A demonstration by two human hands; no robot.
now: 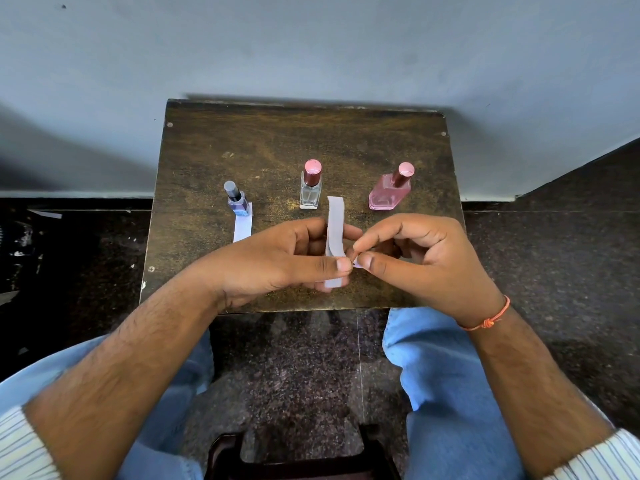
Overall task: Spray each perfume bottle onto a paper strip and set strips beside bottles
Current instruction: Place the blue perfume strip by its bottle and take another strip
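Wall [311,46]: pale grey, fills the upper part of the frame behind my bench.
Floor [554,254]: dark speckled stone, at left, right and bottom of the frame.
Bench [277,140]: small, dark, worn brown top, centre of the frame, its far edge against the wall.
My legs [446,375]: in light blue jeans, lower frame, either side of a dark stool [228,452] at bottom centre.
Left hand [277,261]: centre of the frame over the near part of the bench; fingers curled, thumb and fingers pinching the held strip.
Right hand [426,258]: just right of centre, touching my left; thumb and forefinger pinch at the lower edge of the same strip. An orange thread [491,315] circles its wrist.
Pink bottle [390,192]: upright, right of centre, pink cap on, wide flat body.
Clear bottle [310,187]: upright at centre, pink cap on, just left of the held strip's top end.
Blue bottle [238,200]: upright, left of centre, dark cap on.
Held strip [335,223]: white paper, standing up out of my left hand, slightly curved.
Laid strip [242,228]: white paper flat on the bench, touching the blue bottle's base, its near end hidden behind my left hand.
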